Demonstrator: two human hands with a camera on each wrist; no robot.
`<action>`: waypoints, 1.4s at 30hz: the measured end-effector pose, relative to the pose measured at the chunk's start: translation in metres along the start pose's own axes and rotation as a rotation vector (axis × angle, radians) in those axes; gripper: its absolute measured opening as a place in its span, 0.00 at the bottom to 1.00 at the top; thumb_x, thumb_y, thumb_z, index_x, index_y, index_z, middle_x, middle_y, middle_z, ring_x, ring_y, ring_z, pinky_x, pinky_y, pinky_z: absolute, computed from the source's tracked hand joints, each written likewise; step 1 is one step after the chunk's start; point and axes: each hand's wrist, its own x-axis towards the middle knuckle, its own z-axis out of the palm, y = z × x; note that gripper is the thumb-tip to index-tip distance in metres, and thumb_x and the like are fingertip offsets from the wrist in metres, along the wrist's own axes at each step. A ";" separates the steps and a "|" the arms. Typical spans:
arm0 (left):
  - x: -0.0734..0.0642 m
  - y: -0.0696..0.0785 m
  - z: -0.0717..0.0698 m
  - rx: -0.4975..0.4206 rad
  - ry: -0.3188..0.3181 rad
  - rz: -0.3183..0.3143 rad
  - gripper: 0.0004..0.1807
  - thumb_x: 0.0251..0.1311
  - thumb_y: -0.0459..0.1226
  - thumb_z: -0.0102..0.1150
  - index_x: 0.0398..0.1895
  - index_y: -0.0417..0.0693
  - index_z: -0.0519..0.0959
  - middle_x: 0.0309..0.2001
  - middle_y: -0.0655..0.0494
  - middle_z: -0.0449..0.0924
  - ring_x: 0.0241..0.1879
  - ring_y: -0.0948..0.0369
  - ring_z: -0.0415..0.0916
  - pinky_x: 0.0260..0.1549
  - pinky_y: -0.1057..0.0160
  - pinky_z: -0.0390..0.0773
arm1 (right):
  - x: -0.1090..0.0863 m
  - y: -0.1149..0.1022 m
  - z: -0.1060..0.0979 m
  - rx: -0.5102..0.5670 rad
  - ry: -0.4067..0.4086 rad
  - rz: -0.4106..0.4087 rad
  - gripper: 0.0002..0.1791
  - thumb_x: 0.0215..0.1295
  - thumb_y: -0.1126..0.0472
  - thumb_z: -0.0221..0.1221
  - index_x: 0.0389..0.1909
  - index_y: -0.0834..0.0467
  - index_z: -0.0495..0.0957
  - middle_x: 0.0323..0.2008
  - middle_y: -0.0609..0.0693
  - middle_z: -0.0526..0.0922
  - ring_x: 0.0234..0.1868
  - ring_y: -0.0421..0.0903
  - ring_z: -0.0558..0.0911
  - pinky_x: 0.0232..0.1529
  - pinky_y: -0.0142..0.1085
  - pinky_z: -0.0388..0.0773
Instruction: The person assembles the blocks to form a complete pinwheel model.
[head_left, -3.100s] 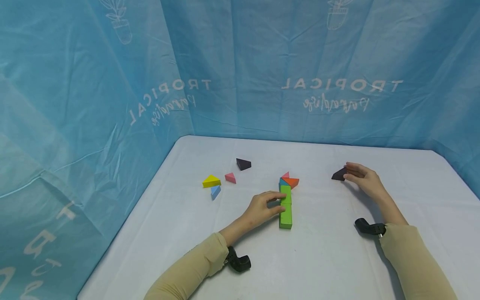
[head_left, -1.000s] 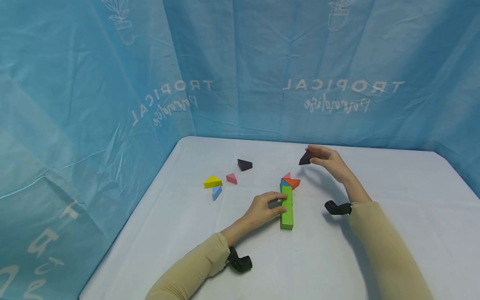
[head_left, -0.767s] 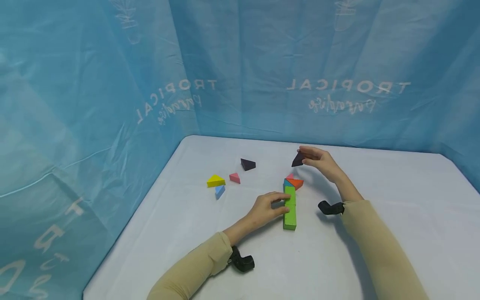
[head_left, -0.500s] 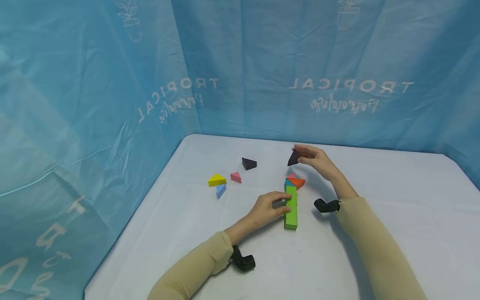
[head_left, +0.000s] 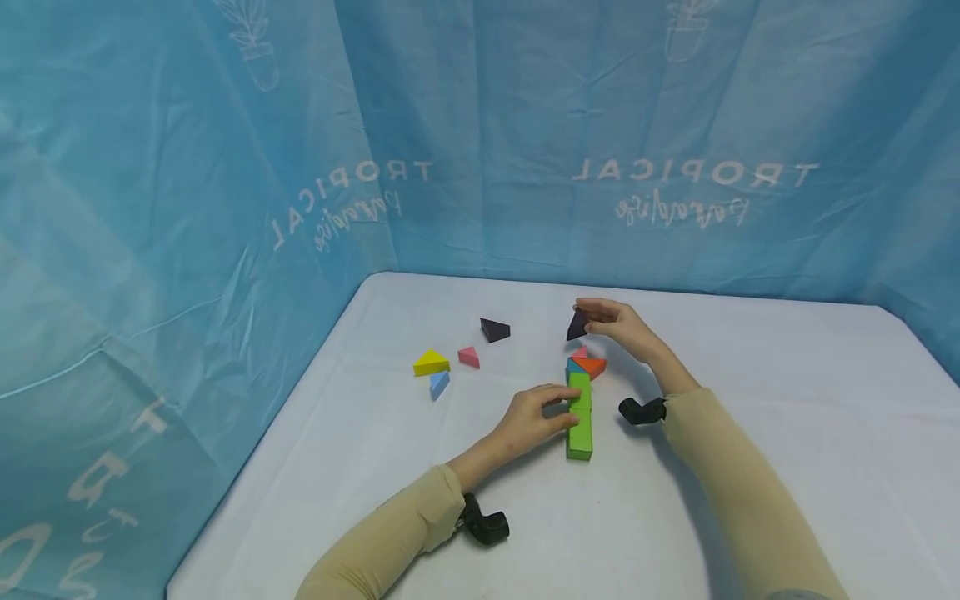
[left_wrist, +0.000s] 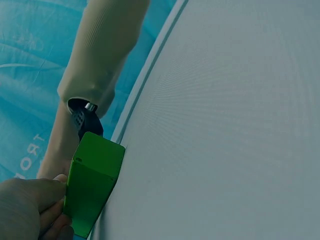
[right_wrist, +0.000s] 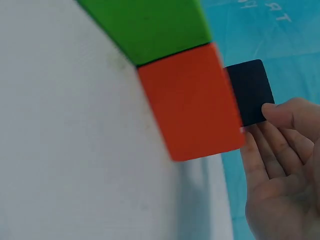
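Note:
In the head view, my left hand (head_left: 531, 418) rests its thumb and fingertips against two green blocks (head_left: 580, 433) lying end to end. The left wrist view has the same fingers touching one side of the green row (left_wrist: 92, 180). Beyond the far end sit a blue triangular block (head_left: 573, 367), an orange one (head_left: 591, 367) and a small pink one (head_left: 581, 352). My right hand (head_left: 618, 327) pinches a black block (head_left: 577, 325) just behind that pink block. In the right wrist view, the thumb presses the black block (right_wrist: 250, 92), partly hidden behind the orange block (right_wrist: 192, 102).
To the left on the white table (head_left: 337, 467) lie another black block (head_left: 496, 331), a pink block (head_left: 469, 357), a yellow triangular block (head_left: 431, 363) and a light blue one (head_left: 439, 384). A blue curtain (head_left: 525, 167) stands behind and at the left.
My right hand has carried the black block leftward from the table's right side to the far end of the row. The left hand has stayed against the green blocks.

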 end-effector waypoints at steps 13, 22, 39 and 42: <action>-0.001 0.000 0.002 0.006 -0.020 -0.022 0.21 0.57 0.37 0.65 0.55 0.45 0.78 0.53 0.55 0.78 0.55 0.65 0.72 0.53 0.71 0.70 | -0.004 0.005 0.005 0.018 -0.058 0.085 0.27 0.65 0.71 0.53 0.65 0.68 0.63 0.64 0.63 0.66 0.65 0.59 0.64 0.65 0.53 0.56; 0.001 -0.001 0.002 0.018 -0.009 -0.017 0.21 0.56 0.37 0.66 0.55 0.45 0.78 0.53 0.55 0.78 0.55 0.66 0.72 0.53 0.72 0.70 | -0.005 -0.003 0.004 0.010 -0.047 0.078 0.25 0.70 0.66 0.50 0.66 0.68 0.62 0.64 0.64 0.65 0.66 0.59 0.62 0.66 0.54 0.55; 0.000 0.000 0.001 0.003 -0.005 -0.004 0.21 0.56 0.36 0.66 0.54 0.43 0.78 0.52 0.54 0.78 0.55 0.65 0.72 0.53 0.72 0.70 | 0.002 0.010 0.012 -0.029 -0.037 0.115 0.25 0.66 0.62 0.57 0.63 0.65 0.68 0.61 0.60 0.70 0.63 0.55 0.66 0.64 0.51 0.60; 0.000 0.000 0.001 0.002 0.000 -0.002 0.21 0.55 0.36 0.66 0.54 0.43 0.78 0.52 0.53 0.79 0.54 0.64 0.73 0.53 0.72 0.70 | 0.003 0.009 0.013 -0.019 -0.051 0.124 0.26 0.66 0.61 0.58 0.63 0.64 0.69 0.61 0.60 0.71 0.63 0.55 0.66 0.64 0.51 0.60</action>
